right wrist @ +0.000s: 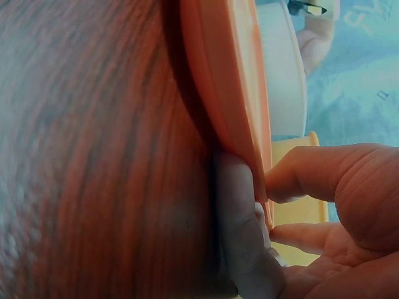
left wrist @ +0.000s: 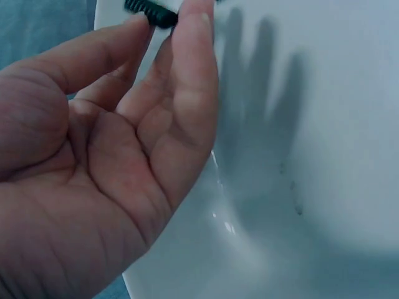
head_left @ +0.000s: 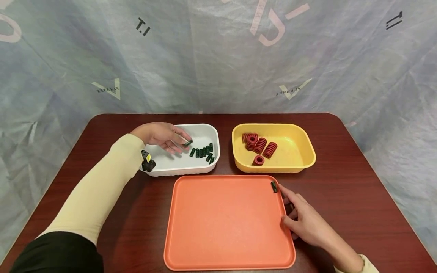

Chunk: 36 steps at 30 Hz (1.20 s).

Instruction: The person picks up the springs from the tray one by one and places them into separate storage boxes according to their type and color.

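My left hand point(head_left: 164, 136) pinches a small dark green coil spring point(head_left: 187, 143) between thumb and fingertips, above the white bin point(head_left: 213, 168). In the left wrist view the spring point(left wrist: 151, 12) shows at the top edge, partly cut off. Several similar green springs point(head_left: 201, 152) lie on the bin's floor, toward its right side. My right hand point(head_left: 305, 220) grips the right rim of the orange tray point(head_left: 228, 223). In the right wrist view, the thumb and fingers point(right wrist: 235, 193) lie on either side of that rim. One green spring point(head_left: 274, 187) lies in the tray's far right corner.
To the right of the white bin stands a yellow bin point(head_left: 297, 151) with several thicker red springs point(head_left: 269, 150) on its left side. Both bins stand behind the tray on a dark red wooden table point(head_left: 345, 197). A printed sheet point(head_left: 211, 68) hangs behind the table.
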Motion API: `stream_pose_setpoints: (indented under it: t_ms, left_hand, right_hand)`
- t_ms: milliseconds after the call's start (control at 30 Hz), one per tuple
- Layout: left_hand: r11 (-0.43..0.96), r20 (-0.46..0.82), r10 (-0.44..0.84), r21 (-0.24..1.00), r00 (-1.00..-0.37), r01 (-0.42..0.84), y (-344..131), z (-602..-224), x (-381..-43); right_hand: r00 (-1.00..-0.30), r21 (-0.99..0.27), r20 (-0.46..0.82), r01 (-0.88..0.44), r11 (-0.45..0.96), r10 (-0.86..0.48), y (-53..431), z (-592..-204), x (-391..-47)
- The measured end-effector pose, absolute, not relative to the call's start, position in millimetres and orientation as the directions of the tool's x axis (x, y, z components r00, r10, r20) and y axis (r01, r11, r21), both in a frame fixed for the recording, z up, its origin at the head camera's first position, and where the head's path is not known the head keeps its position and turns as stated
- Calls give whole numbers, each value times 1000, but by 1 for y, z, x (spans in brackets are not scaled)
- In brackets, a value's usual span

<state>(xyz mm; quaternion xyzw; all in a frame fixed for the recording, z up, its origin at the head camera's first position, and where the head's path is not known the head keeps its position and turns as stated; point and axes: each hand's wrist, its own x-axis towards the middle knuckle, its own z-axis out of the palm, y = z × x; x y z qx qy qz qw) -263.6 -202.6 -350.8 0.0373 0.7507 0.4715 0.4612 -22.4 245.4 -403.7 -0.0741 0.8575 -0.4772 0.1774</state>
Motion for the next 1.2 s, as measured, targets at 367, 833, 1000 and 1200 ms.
stream_pose_setpoints:
  t_ms: [367, 833, 1000, 1200]
  left_hand:
    - [566, -663, 492, 736, -565, -371, -200, -354, -265]
    - [496, -591, 531, 798, -608, -342, -195, -340, -253]
    - [463, -514, 557, 844, -652, -269, -176, -328, -236]
    - [355, -339, 635, 926, -694, -128, -138, -319, -206]
  right_hand:
    - [-927, -850, -236, 51, 524, -293, 247, -405, -20]
    - [-923, -856, -239, 54, 515, -300, 247, -405, -19]
    - [-922, -850, -240, 49, 524, -303, 247, -403, -21]
    - [-923, -847, -250, 61, 529, -294, 248, -403, -22]
